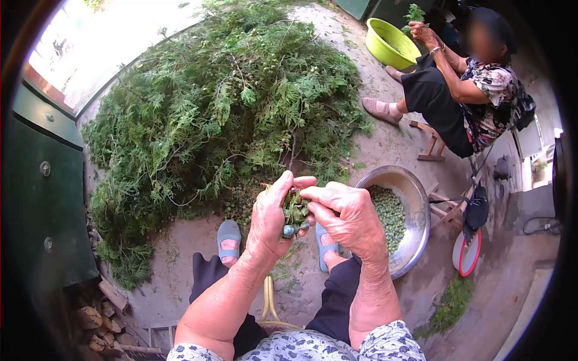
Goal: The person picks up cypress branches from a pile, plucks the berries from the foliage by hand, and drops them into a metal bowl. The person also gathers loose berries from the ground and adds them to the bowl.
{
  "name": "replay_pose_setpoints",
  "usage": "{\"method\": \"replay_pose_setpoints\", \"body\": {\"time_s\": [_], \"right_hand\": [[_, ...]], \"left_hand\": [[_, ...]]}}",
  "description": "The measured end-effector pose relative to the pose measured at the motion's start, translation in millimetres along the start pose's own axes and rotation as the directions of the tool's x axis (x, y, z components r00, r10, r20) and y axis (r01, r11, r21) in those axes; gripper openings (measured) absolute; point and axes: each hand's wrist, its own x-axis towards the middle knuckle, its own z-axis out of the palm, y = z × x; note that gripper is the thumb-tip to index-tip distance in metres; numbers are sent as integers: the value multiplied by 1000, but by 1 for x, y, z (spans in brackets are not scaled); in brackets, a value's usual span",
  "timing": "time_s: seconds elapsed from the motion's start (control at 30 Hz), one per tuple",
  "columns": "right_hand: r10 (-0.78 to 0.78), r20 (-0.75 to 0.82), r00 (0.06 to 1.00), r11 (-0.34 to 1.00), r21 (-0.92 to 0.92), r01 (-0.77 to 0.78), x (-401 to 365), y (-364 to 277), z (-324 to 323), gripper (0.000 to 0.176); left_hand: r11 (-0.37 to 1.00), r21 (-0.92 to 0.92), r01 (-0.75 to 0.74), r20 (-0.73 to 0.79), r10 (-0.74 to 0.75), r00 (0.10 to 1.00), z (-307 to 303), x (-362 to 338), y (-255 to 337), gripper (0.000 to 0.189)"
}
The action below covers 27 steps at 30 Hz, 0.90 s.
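Note:
My left hand (271,210) is closed round a small bunch of green and bluish cypress cones (295,216), some with bits of leaf and stem. My right hand (346,213) reaches in from the right, thumb and forefinger pinched at the bunch. What exactly lies between those fingertips is hidden. Just right of my right hand stands a metal basin (415,198) holding many loose green cones (390,219). Beyond both hands spreads a large heap of cypress branches (229,102).
A co-worker (463,84) sits at the upper right, holding a green sprig (414,15) near a yellow-green basin (385,48). A wooden stool (445,207) stands beside the metal basin. Split firewood (90,319) is stacked lower left, below a green door (45,198).

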Motion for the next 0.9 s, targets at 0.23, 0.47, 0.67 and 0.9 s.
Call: {"method": "replay_pose_setpoints", "body": {"time_s": [0.23,0.47,0.67,0.9], "right_hand": [[77,28,997,997,17,-78,2,1,-3,15],[-47,59,997,988,-147,55,1,4,-6,14],[284,15,959,744,627,-230,5,-5,-14,13],[210,50,976,91,993,-71,3,18,0,21]], "left_hand": [[999,-41,23,13,-22,1000,-3,4,-3,47],[999,38,-1,26,0,1000,-2,4,-5,46],[979,-188,82,149,-54,987,-8,10,-1,49],[972,-228,57,189,-14,982,-9,10,0,50]]}}
